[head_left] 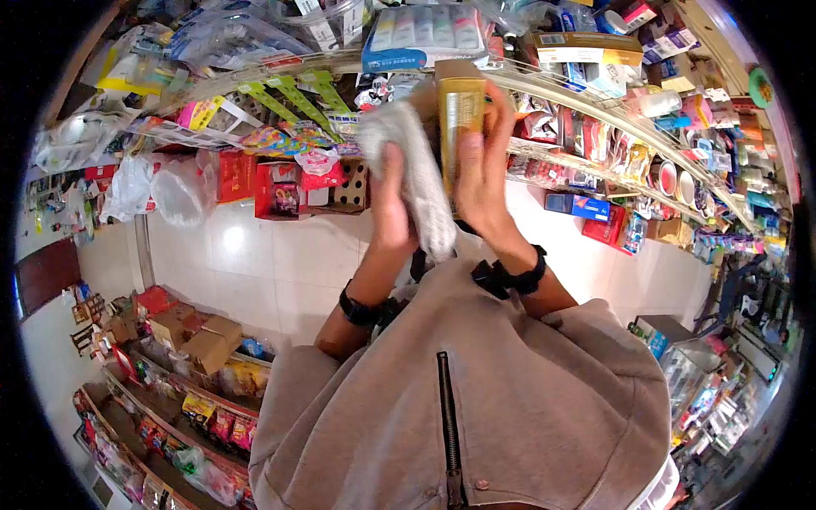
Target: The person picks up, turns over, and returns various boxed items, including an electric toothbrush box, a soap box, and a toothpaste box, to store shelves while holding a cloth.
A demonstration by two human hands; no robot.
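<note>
In the head view, my left hand (pixel 392 204) is closed around a folded white cloth (pixel 418 174), with the thumb lying along its near face. My right hand (pixel 486 170) grips a tall gold and brown box (pixel 460 115) that stands upright beside the cloth. Cloth and box are close together in front of my chest; whether they touch I cannot tell. Some of my fingers are hidden behind both things. Just beyond the hands, a blue-edged pack with clear windows (pixel 425 41) rests on the shelf.
Stocked shelves (pixel 612 127) curve across the front and right. Below them on the floor are a red carton (pixel 276 189) and a blue box (pixel 578 206). Behind me at lower left, more shelves hold snack packets and an open cardboard box (pixel 212 344).
</note>
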